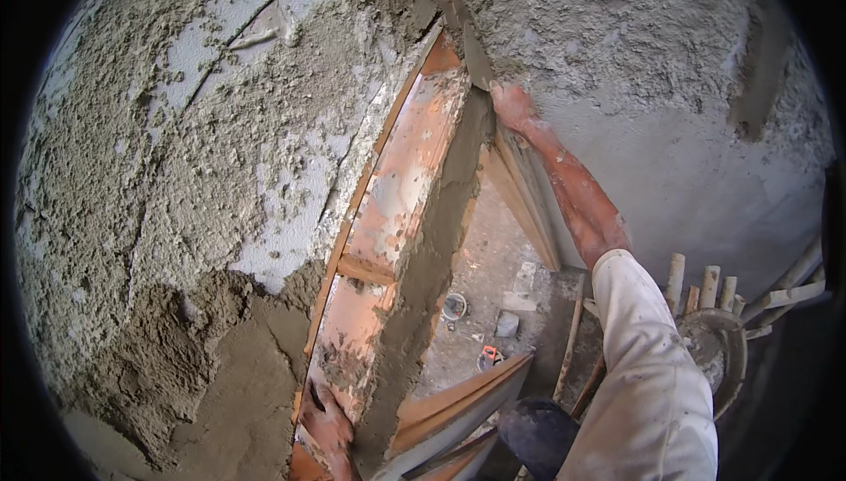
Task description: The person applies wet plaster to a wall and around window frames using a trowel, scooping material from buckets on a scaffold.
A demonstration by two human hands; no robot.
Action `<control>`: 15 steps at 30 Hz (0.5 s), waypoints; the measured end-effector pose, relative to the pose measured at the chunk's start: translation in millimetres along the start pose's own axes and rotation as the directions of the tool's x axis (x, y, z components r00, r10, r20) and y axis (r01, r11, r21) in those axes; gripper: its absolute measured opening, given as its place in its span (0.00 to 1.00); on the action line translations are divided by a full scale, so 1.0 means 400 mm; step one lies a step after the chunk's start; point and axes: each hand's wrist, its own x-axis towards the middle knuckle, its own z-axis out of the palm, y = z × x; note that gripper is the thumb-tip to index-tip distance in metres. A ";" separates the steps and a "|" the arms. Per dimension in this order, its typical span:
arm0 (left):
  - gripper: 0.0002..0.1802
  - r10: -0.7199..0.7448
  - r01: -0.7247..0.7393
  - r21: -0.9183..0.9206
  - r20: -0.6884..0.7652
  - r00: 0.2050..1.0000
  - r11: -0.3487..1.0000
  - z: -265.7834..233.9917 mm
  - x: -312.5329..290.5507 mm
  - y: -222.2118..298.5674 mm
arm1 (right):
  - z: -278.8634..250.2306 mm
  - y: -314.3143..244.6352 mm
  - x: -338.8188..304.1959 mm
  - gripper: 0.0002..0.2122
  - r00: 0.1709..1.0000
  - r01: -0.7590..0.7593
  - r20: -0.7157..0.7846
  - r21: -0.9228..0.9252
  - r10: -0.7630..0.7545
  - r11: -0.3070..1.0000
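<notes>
My right hand (515,107) is closed on a flat grey trowel (477,60), whose blade lies against the wet mortar near the upper end of a window or door frame. The trowel's handle is hidden. Low in the view, my left hand (328,428) rests against the frame's mortar-smeared orange board (397,181), fingers apart, beside a thin wooden strip (338,247). A band of smoothed grey mortar (432,243) runs along the board's right side.
Rough mortar (176,173) covers the wall at left, with a thick wet patch (238,393) below. A round mortar-crusted pan (718,349) stands at lower right by several poles (674,283). Wooden boards (520,190), a small bucket (454,307) and an orange-and-black object (490,357) lie lower down.
</notes>
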 end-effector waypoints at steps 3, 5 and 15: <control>0.30 -0.009 0.009 0.030 -0.005 1.000 1.000 -0.008 -0.014 -0.014 | 0.072 -0.008 -0.073 0.29 0.983 -0.180 0.061 0.077 0.175 0.981; 0.30 0.020 -0.021 -0.032 -0.023 1.000 0.999 0.011 -0.003 0.012 | 0.006 0.018 -0.058 0.29 0.986 -0.166 0.037 0.054 0.165 0.985; 0.32 -0.006 0.007 -0.075 0.015 1.000 0.997 0.013 -0.006 0.028 | -0.020 -0.085 -0.476 0.22 0.873 -0.487 0.240 0.455 0.424 0.746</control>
